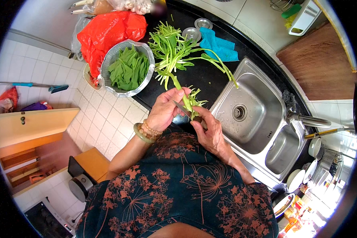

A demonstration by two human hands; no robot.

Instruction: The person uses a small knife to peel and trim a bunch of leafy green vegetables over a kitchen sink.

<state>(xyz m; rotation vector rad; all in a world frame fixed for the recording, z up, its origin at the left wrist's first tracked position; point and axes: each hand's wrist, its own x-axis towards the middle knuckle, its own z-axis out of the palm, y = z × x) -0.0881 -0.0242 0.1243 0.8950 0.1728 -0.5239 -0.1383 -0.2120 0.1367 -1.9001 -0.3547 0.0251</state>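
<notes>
My left hand (165, 108), with bracelets at the wrist, grips a thick pale-green vegetable stalk (178, 84) near its middle. In my right hand (210, 129) is a small knife (182, 108); its blade lies against the stalk's lower end, and the fingers hide most of the handle. Pale trimmings (197, 96) lie on the black countertop (215, 81) just beyond my hands. Farther back is a heap of leafy green stems (171, 50), with a few long stems (221, 64) reaching over the sink's rim. A metal colander (150, 64) to the left holds loose green leaves (128, 70).
On the right is a stainless steel double sink (255, 113) with a faucet (308, 119). A blue cloth (218, 44) and two metal sink strainers (192, 34) lie at the back. Behind the colander sits a red plastic bag (110, 32). Dishes (296, 180) stand at the far right.
</notes>
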